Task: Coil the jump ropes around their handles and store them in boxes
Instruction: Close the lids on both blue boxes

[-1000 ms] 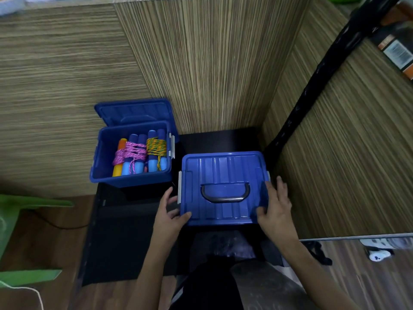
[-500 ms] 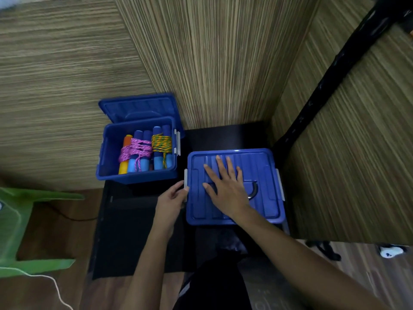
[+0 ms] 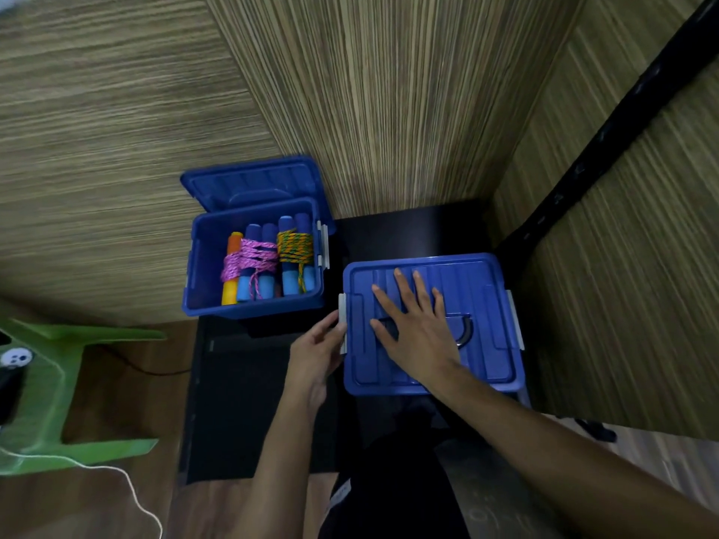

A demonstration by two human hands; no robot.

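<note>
Since a sec ago the right hand point(image 3: 418, 328) has left the lid's right edge and now lies flat, fingers spread, on top of the near blue box's lid point(image 3: 482, 305), over its handle — pressing it down. Left hand point(image 3: 317, 350) has its fingertips curled on the grey left latch point(image 3: 342, 317), prob. snapping it shut. So this box is nearly closed; the right latch point(image 3: 514, 324) likely needs clipping too. Coiled jump ropes point(image 3: 268, 258) sit in the open blue box point(image 3: 202, 274) w/ lid propped behind, on the black tabletop point(image 3: 408, 231) — still to close.
</note>
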